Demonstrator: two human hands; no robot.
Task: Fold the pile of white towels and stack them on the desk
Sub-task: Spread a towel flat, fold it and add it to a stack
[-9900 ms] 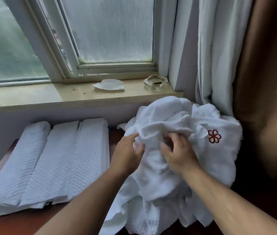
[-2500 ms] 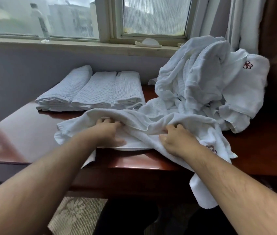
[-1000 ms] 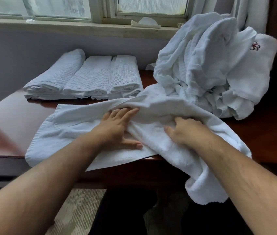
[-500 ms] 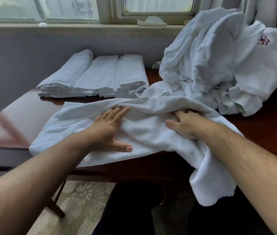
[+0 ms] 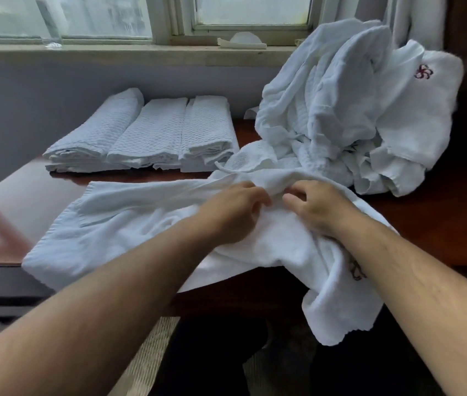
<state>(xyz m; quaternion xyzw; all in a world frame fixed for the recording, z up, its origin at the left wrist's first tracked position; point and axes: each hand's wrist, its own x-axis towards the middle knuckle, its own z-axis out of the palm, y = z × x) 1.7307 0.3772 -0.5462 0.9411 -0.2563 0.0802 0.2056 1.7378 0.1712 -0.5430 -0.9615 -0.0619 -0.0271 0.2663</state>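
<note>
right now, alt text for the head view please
The left hand and right hand pinch a ridge of a white towel spread on a dark wooden desk, its right end hanging off the front edge. Behind lie folded towels and a crumpled pile.

Noted plain white on spread towel [image 5: 129, 224] at front edge of glossy reddish-brown desk [image 5: 432, 224], dark red emblem [image 5: 356, 271] on its hanging end; white waffle weave on folded towels [image 5: 155, 132]; red flower motif [image 5: 423, 72] on white pile [image 5: 341, 110].

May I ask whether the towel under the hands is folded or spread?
Spread: the towel lies open across the desk, one end hanging off.
</note>
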